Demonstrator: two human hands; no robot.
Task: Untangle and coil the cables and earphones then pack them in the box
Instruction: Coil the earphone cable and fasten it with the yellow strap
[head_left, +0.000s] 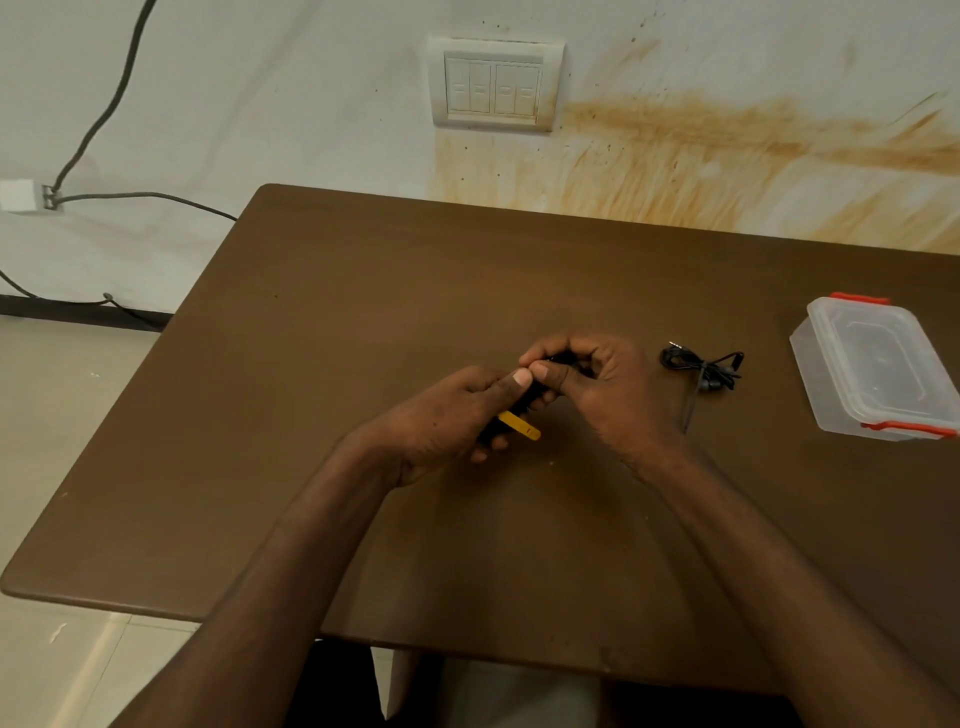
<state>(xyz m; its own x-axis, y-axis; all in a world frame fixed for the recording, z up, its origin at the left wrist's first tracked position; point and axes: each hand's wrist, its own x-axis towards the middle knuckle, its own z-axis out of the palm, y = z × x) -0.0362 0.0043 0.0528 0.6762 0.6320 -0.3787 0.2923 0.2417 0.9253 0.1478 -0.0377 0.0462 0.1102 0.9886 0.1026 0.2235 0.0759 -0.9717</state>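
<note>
Brown table (363, 312) — both hands curled around black cable (530, 397)

Two hands, left hand (457, 415) and right hand (597, 384), one black cable bundle (530, 400) between the fingers, one coiled black earphones (701, 369), one clear lidded box (872, 364), one brown table (363, 312), one wall switch plate (493, 83)

Gripped a black cable bundle (530, 400) with a yellow tag between both hands, left hand (457, 415) and right hand (597, 384), mid-table (363, 312). Left coiled earphones (704, 370) and closed box (872, 366) near the right edge.
</note>
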